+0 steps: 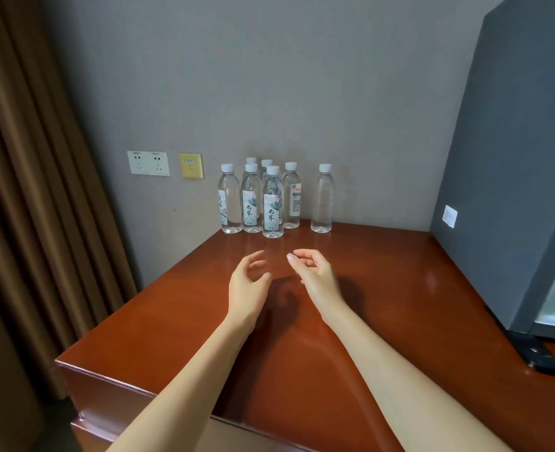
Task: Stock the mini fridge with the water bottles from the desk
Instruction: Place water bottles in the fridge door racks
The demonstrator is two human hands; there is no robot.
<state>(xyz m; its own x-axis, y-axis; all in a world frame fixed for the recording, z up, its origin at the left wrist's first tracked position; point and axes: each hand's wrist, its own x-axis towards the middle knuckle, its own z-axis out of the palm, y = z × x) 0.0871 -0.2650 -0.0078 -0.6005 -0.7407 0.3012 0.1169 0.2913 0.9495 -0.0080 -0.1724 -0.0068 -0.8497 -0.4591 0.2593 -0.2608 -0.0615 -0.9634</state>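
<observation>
Several clear water bottles (272, 203) with white caps stand in a cluster at the back of the red-brown desk (383, 288), against the wall. One bottle (321, 199) stands apart to the right of the cluster. My left hand (248, 282) and my right hand (315, 272) hover side by side over the desk, a short way in front of the bottles. Both have loosely curled fingers and hold nothing. The grey mini fridge (511, 158) stands on the desk at the right, its door side partly showing at the frame's edge.
Brown curtains (24, 190) hang at the left. Wall sockets (148, 163) and a yellow plate (191, 166) sit on the grey wall left of the bottles. The fridge's black foot (540, 353) rests near the desk's right front. The desk's left edge drops off beside the curtain.
</observation>
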